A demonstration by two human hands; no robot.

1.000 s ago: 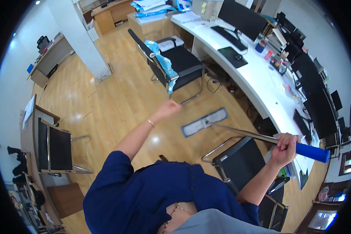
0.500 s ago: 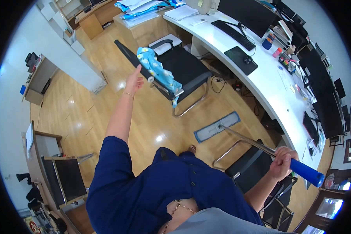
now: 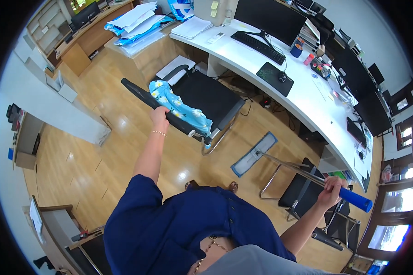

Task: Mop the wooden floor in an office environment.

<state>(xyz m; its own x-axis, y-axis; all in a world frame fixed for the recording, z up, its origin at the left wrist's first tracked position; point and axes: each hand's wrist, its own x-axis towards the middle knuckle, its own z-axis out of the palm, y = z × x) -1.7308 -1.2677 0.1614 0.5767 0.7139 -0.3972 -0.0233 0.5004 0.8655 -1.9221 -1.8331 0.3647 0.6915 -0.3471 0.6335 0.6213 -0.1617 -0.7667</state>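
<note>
My left hand (image 3: pixel 159 119) is closed over the top edge of the backrest of a black office chair (image 3: pixel 205 88). A light blue cloth with white and yellow flowers (image 3: pixel 176 103) drapes over that backrest, beside my fingers. In my right hand (image 3: pixel 331 192) is the handle of a flat mop (image 3: pixel 296 168), gripped just below its blue end sleeve. The mop's metal pole slants down ahead of me to its pale, blue-edged head (image 3: pixel 253 154), which lies flat on the wooden floor between the chair and my feet.
A curved white desk (image 3: pixel 243 57) with a monitor, keyboard and mouse pad runs along the right. Beneath it lie cables (image 3: pixel 276 107). Another black chair (image 3: pixel 303 185) stands by the mop pole. Left are a white pillar (image 3: pixel 73 107) and a low desk (image 3: pixel 55 224). Papers (image 3: pixel 135 20) top a cabinet.
My left hand has gone from beside the chair's backrest to gripping its top edge. My right hand still holds the mop handle. The whole view has shifted, and both my feet now show.
</note>
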